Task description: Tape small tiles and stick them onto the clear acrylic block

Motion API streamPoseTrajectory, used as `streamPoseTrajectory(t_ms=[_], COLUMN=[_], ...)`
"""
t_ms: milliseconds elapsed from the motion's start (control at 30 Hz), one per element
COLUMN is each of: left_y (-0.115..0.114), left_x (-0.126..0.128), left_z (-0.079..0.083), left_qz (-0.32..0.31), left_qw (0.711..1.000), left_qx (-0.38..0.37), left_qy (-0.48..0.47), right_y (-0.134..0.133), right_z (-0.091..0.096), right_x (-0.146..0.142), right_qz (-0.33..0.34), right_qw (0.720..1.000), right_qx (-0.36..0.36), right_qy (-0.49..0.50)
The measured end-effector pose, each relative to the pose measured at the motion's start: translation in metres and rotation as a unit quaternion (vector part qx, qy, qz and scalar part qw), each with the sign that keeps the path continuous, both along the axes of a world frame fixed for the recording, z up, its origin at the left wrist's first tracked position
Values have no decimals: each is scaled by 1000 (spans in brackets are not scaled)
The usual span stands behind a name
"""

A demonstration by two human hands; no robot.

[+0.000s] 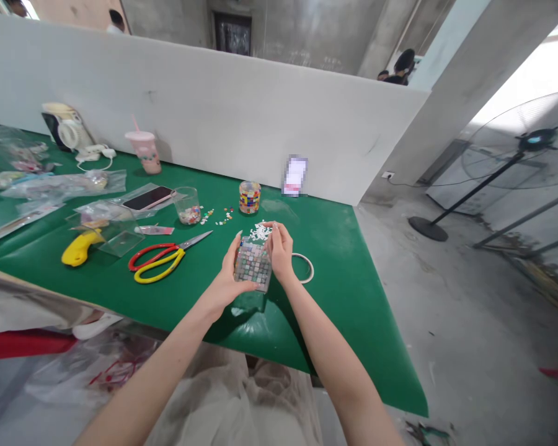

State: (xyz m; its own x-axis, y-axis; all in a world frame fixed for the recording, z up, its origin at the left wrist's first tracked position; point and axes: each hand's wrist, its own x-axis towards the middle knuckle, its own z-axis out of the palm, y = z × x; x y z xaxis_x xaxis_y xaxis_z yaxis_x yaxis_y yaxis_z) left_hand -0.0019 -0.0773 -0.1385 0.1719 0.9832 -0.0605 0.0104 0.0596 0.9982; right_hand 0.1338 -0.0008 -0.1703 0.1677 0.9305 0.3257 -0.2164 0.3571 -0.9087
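Note:
My left hand [226, 282] and my right hand [280, 253] together hold a small clear jar covered in coloured mosaic tiles [253, 264] just above the green table [344, 297]. The left hand's fingers wrap its left side and bottom. The right hand grips its right side, with fingertips pinched at the jar's top edge. Behind the jar lies a little heap of white tiles [260, 231]. A white ring [304, 266] lies on the table just right of my right hand.
Red-and-yellow scissors [160, 259], a yellow cutter [80, 248], a phone [147, 198], a clear cup of tiles [187, 205], a finished mosaic jar [250, 197], a pink drink cup [144, 150] and plastic bags [60, 184] lie to the left. A white partition [214, 105] backs the table. A standing fan [516, 161] stands on the right.

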Motion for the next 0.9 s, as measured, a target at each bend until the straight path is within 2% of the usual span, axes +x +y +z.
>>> streamPoseTrajectory(t_ms=[200, 333, 500, 733, 900], left_y=[-1, -1, -1, -1, 1], left_x=[-1, -2, -2, -16, -25], left_z=[-4, -2, -3, 2, -7], left_qz=[16, -12, 1, -49, -11], left_qw=[1000, 1000, 1000, 998, 997], left_qx=[9, -5, 2, 11, 67], left_qy=[6, -9, -5, -25, 40], right_y=[-3, -5, -5, -4, -4], right_z=[3, 4, 5, 4, 4], right_x=[-1, -1, -1, 0, 1], right_qz=[2, 4, 2, 7, 7], right_qw=[1000, 1000, 1000, 1000, 1000], right_qx=[-3, -5, -11, -17, -21], right_qy=[-3, -2, -1, 11, 23])
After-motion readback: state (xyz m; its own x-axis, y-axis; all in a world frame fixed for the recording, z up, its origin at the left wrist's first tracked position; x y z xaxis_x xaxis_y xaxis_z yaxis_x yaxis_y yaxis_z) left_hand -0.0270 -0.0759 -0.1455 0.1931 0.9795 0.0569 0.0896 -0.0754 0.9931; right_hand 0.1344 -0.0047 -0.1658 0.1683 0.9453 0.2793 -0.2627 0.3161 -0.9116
